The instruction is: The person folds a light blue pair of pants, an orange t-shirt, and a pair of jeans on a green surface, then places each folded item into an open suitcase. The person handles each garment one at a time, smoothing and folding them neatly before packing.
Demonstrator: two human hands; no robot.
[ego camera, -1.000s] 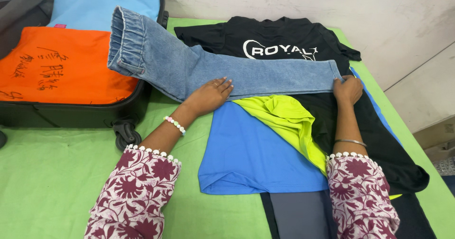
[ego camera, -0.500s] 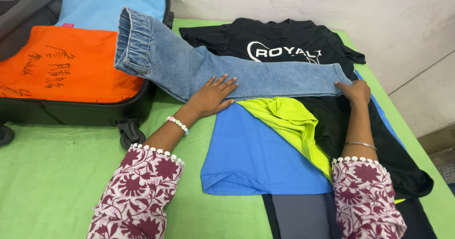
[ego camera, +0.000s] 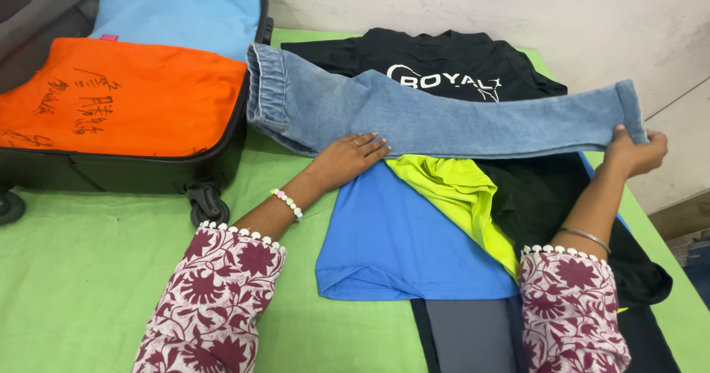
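Note:
Light blue jeans [ego camera: 444,118] lie folded lengthwise across a pile of clothes, waistband at the left by the suitcase, leg hem at the right. My left hand [ego camera: 353,155] rests flat on the jeans' lower edge near the waist end. My right hand [ego camera: 632,151] grips the leg hem at the far right and holds it stretched out. Under the jeans are a black printed t-shirt [ego camera: 444,62], a blue t-shirt [ego camera: 399,240] and a lime green garment [ego camera: 458,188].
An open black suitcase [ego camera: 214,170] at the left holds an orange garment [ego camera: 118,96] and a light blue one [ego camera: 177,14]. A green sheet [ego camera: 89,269] covers the surface. A grey garment [ego camera: 466,336] lies at the bottom. A wall stands behind.
My right hand has pulled the jeans' leg hem out to the right, stretching the jeans longer. My left hand stays pressed near the waist end.

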